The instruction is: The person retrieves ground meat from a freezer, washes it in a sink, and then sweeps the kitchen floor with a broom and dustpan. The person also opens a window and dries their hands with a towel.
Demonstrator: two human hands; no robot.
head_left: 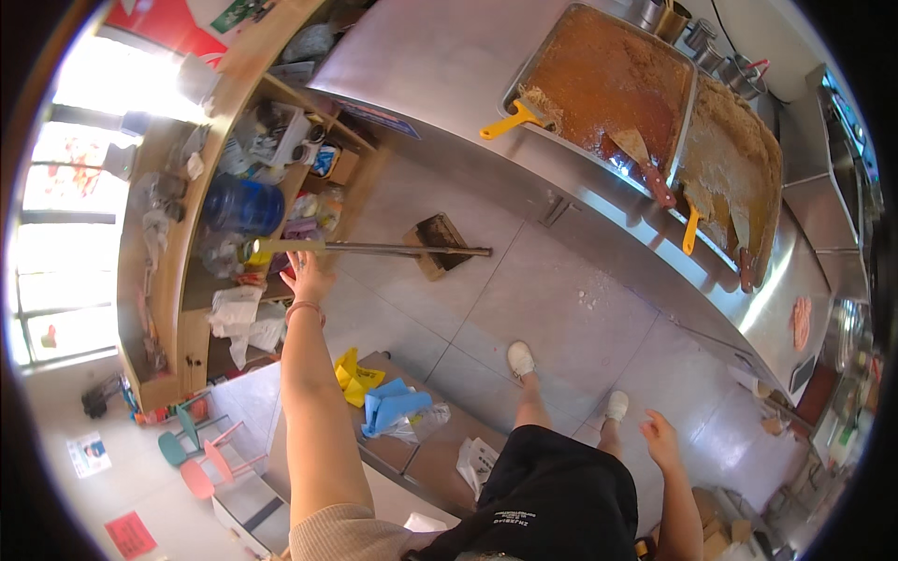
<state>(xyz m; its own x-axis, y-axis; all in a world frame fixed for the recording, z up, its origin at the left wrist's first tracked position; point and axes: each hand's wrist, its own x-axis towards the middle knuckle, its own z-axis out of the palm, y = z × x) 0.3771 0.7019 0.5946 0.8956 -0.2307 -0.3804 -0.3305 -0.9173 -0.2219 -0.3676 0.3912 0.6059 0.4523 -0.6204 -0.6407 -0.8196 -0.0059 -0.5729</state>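
Observation:
My left hand (pixel 309 277) reaches to the yellow grip (pixel 287 245) of a long metal-handled tool. Its fingers touch the underside of the grip and the thumb stands apart; whether they close round it is unclear. The handle slants over a brown long-handled dustpan (pixel 429 265) on the tiled floor; a second thin rod runs close beside it. Low at the right, my right hand (pixel 659 438) hangs with loosely bent fingers and holds nothing.
A steel counter (pixel 435 63) bears two trays of brown food (pixel 610 77) with scrapers. Wooden shelves (pixel 200 189) at the left hold a blue water bottle (pixel 242 205) and bags. Behind my left arm, a low brown surface (pixel 428 459) carries bags. White crumbs (pixel 588 300) dot the floor.

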